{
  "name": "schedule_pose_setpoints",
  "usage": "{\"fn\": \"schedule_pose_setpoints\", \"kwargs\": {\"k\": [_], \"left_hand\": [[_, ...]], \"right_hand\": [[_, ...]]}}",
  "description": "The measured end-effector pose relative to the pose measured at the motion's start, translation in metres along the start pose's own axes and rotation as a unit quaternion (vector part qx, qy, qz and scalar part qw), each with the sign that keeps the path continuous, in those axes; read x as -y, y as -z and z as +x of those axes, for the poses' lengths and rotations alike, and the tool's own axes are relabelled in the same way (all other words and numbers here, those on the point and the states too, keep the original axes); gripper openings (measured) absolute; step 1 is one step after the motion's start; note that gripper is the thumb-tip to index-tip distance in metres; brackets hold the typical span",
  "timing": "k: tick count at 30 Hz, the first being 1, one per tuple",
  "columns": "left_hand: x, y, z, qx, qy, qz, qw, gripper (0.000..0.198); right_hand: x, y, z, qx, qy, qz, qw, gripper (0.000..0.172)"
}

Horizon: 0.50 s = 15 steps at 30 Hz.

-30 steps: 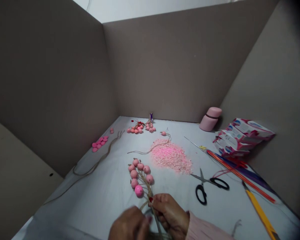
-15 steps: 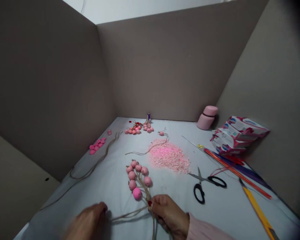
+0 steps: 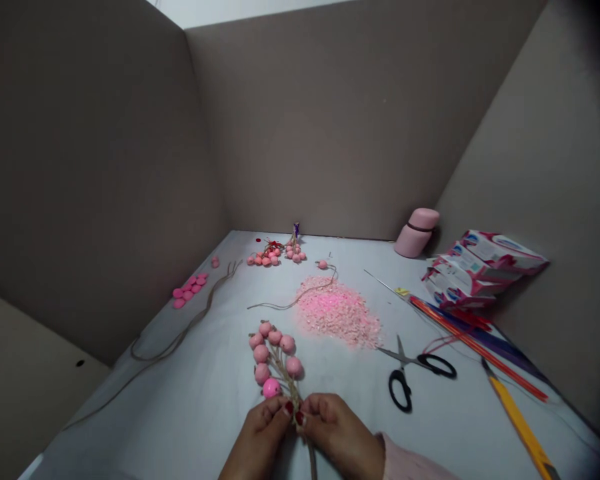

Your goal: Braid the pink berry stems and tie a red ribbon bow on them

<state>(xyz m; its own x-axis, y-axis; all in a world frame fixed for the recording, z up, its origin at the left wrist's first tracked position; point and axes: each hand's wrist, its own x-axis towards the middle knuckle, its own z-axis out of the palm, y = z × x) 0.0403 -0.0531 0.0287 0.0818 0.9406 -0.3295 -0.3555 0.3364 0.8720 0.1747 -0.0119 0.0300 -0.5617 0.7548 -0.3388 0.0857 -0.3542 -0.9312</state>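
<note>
My left hand and my right hand meet at the bottom centre, thumbs and fingers closed on brown twine. The pinch sits just below a cluster of pink round beads strung on that twine, lying on the table in a loop; one bead is a brighter pink. A loose tail of twine runs down between my hands. The exact knot or crossing under my fingertips is hidden.
Scissors lie spread at the right, beside a yellow craft knife. Behind are pink granules, a pink bottle and boxes. Long twine, pink pieces and finished-looking bead bunches lie left and back.
My left hand has come in from the left to meet my right hand at the twine. The twine end that stretched out leftward no longer shows there.
</note>
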Motion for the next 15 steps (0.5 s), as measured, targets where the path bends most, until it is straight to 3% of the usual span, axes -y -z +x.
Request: {"fn": "schedule_pose_setpoints", "kwargs": {"k": [5,11,15], "left_hand": [[-0.002,-0.005,0.001,-0.028,0.103,-0.135,0.985,0.035],[0.0,-0.009,0.007,-0.031,0.073,-0.198,0.977,0.03],[0.006,-0.007,0.01,-0.024,0.062,-0.243,0.968,0.024]], "right_hand": [[0.005,0.006,0.002,0.047,-0.031,0.061,0.997,0.036],[0.018,0.009,0.001,0.106,-0.068,0.103,0.987,0.041],[0.015,0.009,0.0,0.062,-0.043,0.074,0.994,0.042]]}}
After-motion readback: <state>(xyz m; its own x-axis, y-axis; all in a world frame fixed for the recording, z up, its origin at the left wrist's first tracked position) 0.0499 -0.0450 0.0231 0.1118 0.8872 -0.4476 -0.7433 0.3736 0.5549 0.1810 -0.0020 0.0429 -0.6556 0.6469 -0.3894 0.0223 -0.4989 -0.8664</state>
